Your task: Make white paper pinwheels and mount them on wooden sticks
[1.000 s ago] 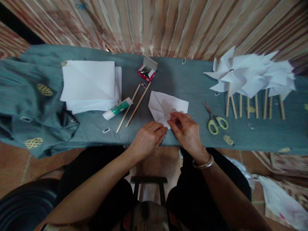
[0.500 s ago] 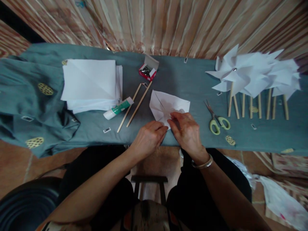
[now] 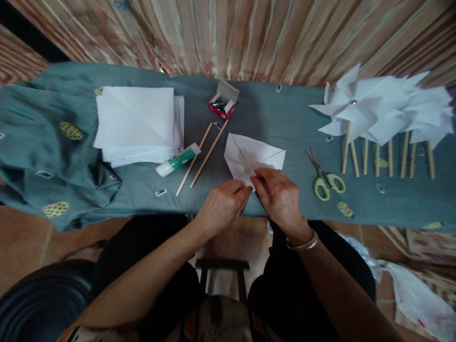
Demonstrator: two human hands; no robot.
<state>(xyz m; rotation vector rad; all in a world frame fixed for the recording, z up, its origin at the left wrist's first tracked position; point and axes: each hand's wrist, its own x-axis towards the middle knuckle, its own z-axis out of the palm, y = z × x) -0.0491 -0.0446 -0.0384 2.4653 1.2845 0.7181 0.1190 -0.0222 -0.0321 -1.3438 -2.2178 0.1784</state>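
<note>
A white paper sheet with cut lines running toward its middle lies near the front edge of the cloth-covered table. My left hand is closed on the paper's near corner, its fingertips pinched together. Close beside it, my right hand pinches the same paper with thumb and index finger, and a bracelet circles that wrist. My fingers hide part of the near edge. Left of the paper lie two wooden sticks and a glue stick. Green-handled scissors rest to the right, blades partly open.
A stack of white paper lies at the left. Behind the sticks stands an open red box of small metal pieces. Several finished paper pinwheels on sticks lie at the right. A pleated curtain hangs along the table's back.
The whole view has shifted slightly, so things appear a little further right. Both hands keep their pinch on the paper, with hardly any visible movement.
</note>
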